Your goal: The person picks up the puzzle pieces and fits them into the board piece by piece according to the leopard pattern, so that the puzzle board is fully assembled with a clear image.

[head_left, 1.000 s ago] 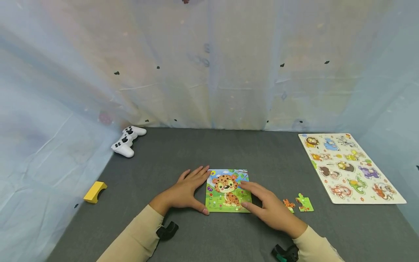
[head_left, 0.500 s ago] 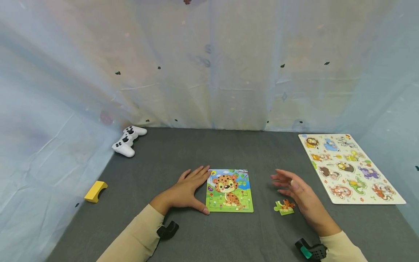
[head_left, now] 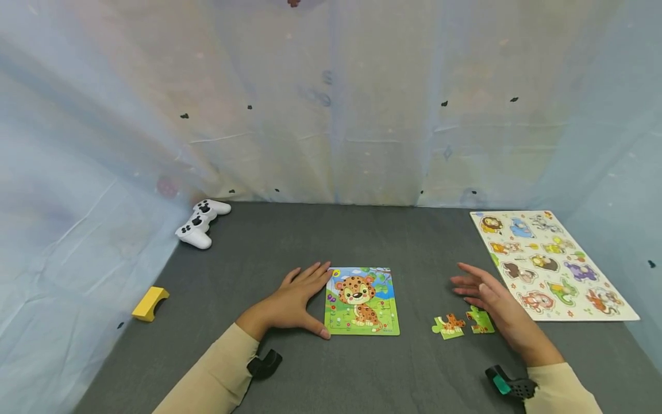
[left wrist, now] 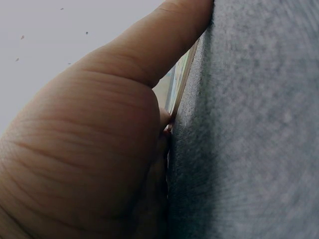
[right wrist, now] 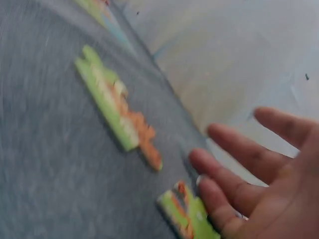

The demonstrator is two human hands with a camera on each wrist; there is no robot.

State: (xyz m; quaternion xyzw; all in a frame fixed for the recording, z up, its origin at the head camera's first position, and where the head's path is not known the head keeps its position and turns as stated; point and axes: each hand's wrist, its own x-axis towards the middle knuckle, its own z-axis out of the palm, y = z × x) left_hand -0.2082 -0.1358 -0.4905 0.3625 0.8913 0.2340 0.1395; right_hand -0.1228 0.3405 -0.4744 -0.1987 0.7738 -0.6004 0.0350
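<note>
A square jigsaw puzzle [head_left: 381, 322] with a cartoon leopard on a green and blue background lies on the dark grey table. My left hand [head_left: 292, 302] rests at its left edge, fingers and thumb spread straight; in the left wrist view, the thumb [left wrist: 149, 42] reaches along the puzzle's edge. My right hand [head_left: 509, 313] is to the right, fingers extended and holding nothing. Just left of it lie two loose jigsaw pieces: an orange-and-green one [head_left: 450, 326] and a greener one [head_left: 481, 319], partly overlapped by that hand's fingers. Both pieces also show in the right wrist view.
A white animal puzzle board [head_left: 555, 264] lies at the right. At the back left is a white game controller [head_left: 201, 223], with a yellow arch block [head_left: 150, 303] nearer on the left edge. Pale sheeting [head_left: 362, 115] hangs behind and beside the table.
My right hand has left the leopard puzzle's right side and moved right, past the loose pieces, bringing the puzzle's right part and both pieces into view. My left hand has stayed put.
</note>
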